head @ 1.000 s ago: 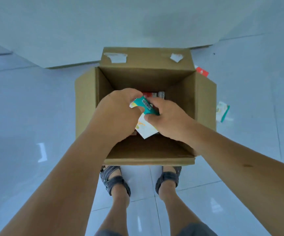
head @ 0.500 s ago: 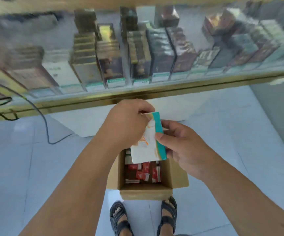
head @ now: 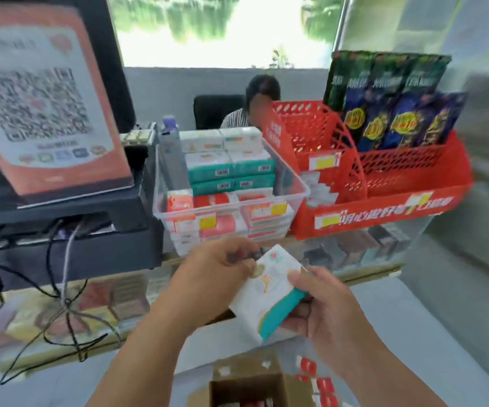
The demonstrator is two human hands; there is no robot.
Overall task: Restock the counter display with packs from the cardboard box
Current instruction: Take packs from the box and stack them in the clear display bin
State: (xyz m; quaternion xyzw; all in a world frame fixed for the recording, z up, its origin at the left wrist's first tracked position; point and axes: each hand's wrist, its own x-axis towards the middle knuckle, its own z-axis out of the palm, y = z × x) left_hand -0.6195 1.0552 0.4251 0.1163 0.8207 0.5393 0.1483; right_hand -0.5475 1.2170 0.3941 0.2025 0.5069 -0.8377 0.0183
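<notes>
Pack (head: 266, 292): one — white, teal edge.
Left hand (head: 213, 277): fingers pinch its top corner.
Right hand (head: 322, 304): thumb and fingers clamp the teal edge.
Clear bin (head: 297, 176): one — stacked near its rim.

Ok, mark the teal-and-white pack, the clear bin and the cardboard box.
teal-and-white pack (head: 263, 292): head view, its white face.
clear bin (head: 287, 174): head view, its right wall.
cardboard box (head: 246, 387): head view, its inner wall.
</notes>
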